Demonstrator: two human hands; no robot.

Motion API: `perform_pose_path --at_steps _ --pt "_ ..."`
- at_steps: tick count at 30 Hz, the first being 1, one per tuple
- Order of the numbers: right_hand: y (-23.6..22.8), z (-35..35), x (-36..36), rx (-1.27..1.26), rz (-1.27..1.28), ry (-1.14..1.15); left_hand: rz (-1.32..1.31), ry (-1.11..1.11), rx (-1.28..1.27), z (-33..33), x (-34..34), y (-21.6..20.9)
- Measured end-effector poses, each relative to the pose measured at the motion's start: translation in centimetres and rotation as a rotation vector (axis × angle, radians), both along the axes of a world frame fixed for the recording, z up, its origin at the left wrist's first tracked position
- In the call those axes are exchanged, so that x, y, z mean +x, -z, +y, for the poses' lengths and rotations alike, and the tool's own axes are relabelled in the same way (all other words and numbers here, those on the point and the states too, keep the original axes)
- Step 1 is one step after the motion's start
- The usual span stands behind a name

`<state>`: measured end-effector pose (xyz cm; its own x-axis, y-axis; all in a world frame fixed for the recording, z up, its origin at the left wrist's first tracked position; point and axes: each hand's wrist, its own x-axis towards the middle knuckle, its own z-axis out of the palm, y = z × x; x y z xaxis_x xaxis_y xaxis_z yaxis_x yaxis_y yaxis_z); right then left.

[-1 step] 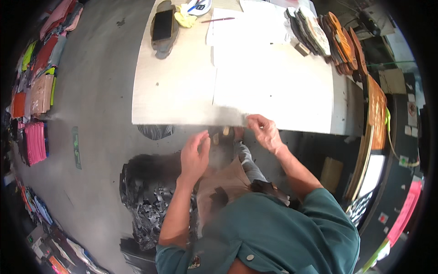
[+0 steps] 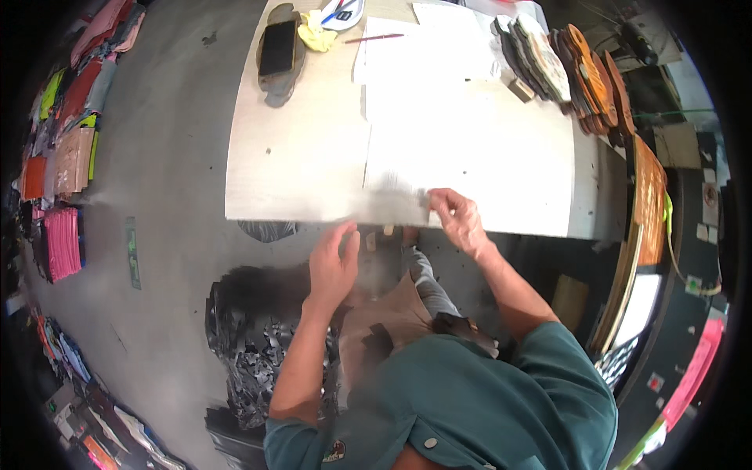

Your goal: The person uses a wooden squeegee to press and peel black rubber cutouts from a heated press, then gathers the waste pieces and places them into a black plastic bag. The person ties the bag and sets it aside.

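Note:
My left hand (image 2: 334, 262) is just off the front edge of the pale table (image 2: 298, 184), its fingertips near that edge. Its thumb stands apart from the fingers and nothing shows between them. Over the same edge, farther right, is my right hand (image 2: 460, 221), with thumb and forefinger pinched together. What they hold, if anything, is too blurred to make out. A large white paper sheet (image 2: 509, 157), washed out by glare, lies beyond my right hand. Between the two hands the table edge looks smeared and greyish.
A phone (image 2: 278, 47) rests on a dark sole-shaped piece at the far left, beside a yellow cloth (image 2: 317, 35) and a red pen (image 2: 376, 37). Sole-shaped pieces (image 2: 587, 74) stack at the far right. Black scraps (image 2: 262, 345) lie on the floor to my left.
My right hand has moved slightly away from me, a little farther over the table edge. The table sits a bit lower in the view. My left hand looks almost unmoved.

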<state>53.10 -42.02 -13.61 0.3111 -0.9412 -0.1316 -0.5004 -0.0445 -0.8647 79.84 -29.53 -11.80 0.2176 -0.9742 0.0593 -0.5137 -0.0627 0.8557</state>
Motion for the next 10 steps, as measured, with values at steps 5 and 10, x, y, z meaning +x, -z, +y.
perform_pose_path --at_steps 5,10 --pt "0.7 -18.7 1.5 -0.399 0.022 -0.066 -0.396 0.017 -0.176 -13.8 1.1 4.9" --pt "2.3 -33.1 6.5 -0.64 0.131 -0.185 -0.7 -0.02 0.029 -18.8 1.2 9.8"
